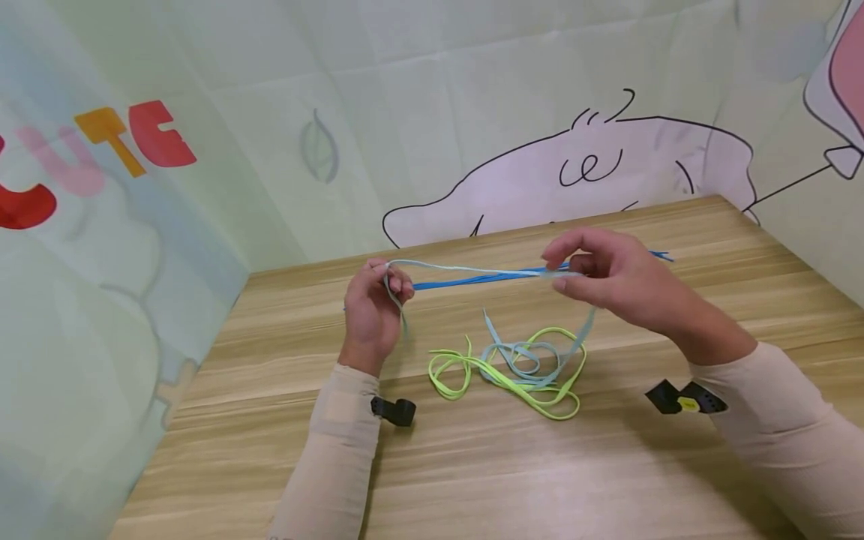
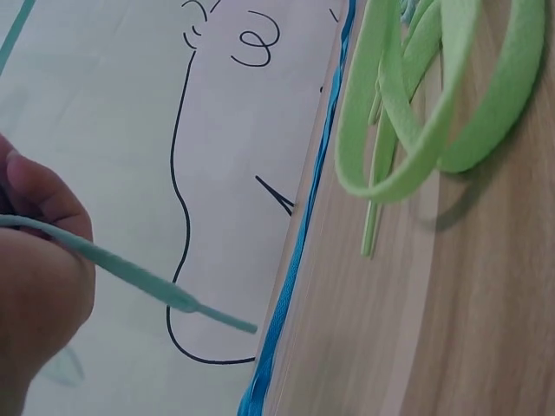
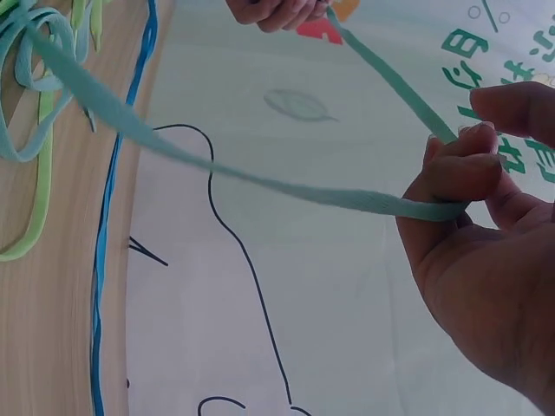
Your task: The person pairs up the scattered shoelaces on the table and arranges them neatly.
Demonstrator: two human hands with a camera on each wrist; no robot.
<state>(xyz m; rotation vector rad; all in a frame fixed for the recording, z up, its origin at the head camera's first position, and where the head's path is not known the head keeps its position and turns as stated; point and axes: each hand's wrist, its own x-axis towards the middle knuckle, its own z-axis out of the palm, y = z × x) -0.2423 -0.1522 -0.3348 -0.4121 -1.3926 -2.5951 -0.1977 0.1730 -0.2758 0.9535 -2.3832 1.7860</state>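
A pale teal shoelace is stretched between my two hands above the table. My left hand pinches it near one end, and a short tail with its tip hangs free in the left wrist view. My right hand grips the lace farther along between thumb and fingers; in the right wrist view the lace passes around the curled fingers. From there it drops to a loose coil on the table, tangled beside and over a lime green shoelace.
Several blue laces lie in a straight line along the back of the wooden table, behind my hands. A printed fabric curtain hangs behind the table. Black cameras sit on both wrists.
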